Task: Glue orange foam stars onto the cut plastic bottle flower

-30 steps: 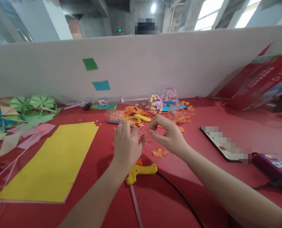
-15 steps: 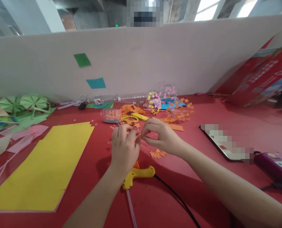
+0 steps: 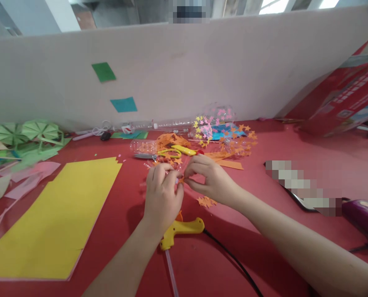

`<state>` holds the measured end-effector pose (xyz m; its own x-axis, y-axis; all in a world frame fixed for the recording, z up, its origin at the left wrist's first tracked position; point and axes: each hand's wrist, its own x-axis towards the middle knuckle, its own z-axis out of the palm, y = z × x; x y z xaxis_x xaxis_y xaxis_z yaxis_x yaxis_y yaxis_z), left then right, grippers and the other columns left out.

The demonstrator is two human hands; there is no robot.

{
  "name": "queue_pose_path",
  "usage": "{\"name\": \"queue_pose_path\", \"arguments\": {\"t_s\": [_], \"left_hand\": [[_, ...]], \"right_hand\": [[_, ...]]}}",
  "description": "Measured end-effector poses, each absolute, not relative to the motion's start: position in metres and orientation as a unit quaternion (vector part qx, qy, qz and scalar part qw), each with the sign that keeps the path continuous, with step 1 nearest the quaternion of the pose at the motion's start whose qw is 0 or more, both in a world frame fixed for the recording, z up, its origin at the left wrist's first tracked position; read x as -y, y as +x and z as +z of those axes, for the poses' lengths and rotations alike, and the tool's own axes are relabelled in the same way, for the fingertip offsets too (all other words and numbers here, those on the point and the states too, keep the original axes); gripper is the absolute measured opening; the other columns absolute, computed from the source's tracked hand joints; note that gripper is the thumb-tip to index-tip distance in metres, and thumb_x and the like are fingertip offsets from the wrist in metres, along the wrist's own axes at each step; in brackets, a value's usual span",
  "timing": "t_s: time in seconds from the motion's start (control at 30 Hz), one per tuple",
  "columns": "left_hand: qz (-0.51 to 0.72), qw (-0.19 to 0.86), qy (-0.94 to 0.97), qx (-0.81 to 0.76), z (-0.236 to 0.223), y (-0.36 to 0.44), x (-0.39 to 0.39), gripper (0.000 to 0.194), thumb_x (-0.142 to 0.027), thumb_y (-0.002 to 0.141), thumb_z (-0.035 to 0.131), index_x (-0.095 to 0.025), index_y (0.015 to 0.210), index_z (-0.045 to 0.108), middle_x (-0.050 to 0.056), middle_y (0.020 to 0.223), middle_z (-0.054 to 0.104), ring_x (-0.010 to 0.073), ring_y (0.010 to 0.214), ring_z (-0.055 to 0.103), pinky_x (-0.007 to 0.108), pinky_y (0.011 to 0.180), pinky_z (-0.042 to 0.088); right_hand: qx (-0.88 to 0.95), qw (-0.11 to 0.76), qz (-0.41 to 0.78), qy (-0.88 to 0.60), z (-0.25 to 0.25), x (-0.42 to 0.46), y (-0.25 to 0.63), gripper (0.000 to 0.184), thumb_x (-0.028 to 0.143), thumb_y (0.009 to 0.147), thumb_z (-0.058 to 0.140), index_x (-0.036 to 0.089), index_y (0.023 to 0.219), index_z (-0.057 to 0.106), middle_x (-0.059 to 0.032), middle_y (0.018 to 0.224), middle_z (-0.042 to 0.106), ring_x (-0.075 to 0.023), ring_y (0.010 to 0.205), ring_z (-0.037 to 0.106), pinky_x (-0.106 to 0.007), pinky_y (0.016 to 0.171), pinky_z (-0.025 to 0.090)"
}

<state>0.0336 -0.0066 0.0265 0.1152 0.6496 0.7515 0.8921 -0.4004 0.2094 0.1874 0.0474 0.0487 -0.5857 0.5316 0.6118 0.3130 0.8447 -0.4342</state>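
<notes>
My right hand (image 3: pixel 213 180) pinches a small orange paper star (image 3: pixel 181 180) between thumb and index finger. Close beside it, my left hand (image 3: pixel 162 194) is closed on a clear plastic piece (image 3: pixel 148 164), whose cut strips show past the fingers; its full shape is hidden. The fingertips of both hands nearly meet at the star. Below them, a yellow hot glue gun (image 3: pixel 186 226) lies on the red table (image 3: pixel 221 264), a clear glue stick (image 3: pixel 170 268) poking out toward me. A small pile of orange stars (image 3: pixel 206 201) rests under my right wrist.
Yellow paper sheets (image 3: pixel 56 218) lie at left, beside green folded paper (image 3: pixel 41 130). Scissors (image 3: pixel 171 153), a yellow-handled cutter (image 3: pixel 185 150), a clear cut bottle (image 3: pixel 143 146) and star-covered plastic (image 3: pixel 216 117) sit behind my hands. A phone (image 3: pixel 301 187) and purple device (image 3: pixel 365 216) are at right.
The view has tipped slightly downward. The orange star shows more clearly between the fingertips; both hands stay almost in place.
</notes>
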Motion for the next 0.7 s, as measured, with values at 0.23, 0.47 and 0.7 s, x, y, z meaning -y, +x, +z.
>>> {"name": "queue_pose_path", "arguments": {"t_s": [0.23,0.47,0.7], "left_hand": [[-0.41,0.131,-0.732,0.529,0.0252,0.0339,0.0061,0.014,-0.007,0.075,0.059,-0.016,0.086,0.059,0.008,0.092,0.052,0.0226,0.089,0.047,0.038,0.08,0.045],[-0.411,0.117,-0.734,0.528,0.0265,0.0336,0.0072,0.015,-0.007,0.076,0.058,-0.017,0.086,0.058,0.008,0.092,0.053,0.0228,0.09,0.048,0.039,0.08,0.045],[-0.413,0.122,-0.734,0.525,0.027,0.0341,0.0067,0.014,-0.006,0.075,0.057,-0.016,0.085,0.058,0.008,0.091,0.053,0.0224,0.089,0.049,0.038,0.08,0.045]], "right_hand": [[0.874,0.387,0.145,-0.256,0.0499,-0.045,0.186,0.01,0.011,0.078,0.055,0.018,0.07,0.056,-0.0039,0.074,0.057,-0.018,0.073,0.052,-0.032,0.07,0.042],[0.868,0.387,0.15,-0.271,0.0492,-0.0432,0.1855,0.012,0.008,0.075,0.054,0.019,0.069,0.055,-0.0027,0.073,0.056,-0.0173,0.072,0.051,-0.031,0.069,0.042],[0.869,0.383,0.147,-0.277,0.0499,-0.0425,0.1836,0.013,0.007,0.073,0.054,0.018,0.068,0.054,-0.0022,0.071,0.054,-0.0171,0.07,0.05,-0.031,0.068,0.041]]}}
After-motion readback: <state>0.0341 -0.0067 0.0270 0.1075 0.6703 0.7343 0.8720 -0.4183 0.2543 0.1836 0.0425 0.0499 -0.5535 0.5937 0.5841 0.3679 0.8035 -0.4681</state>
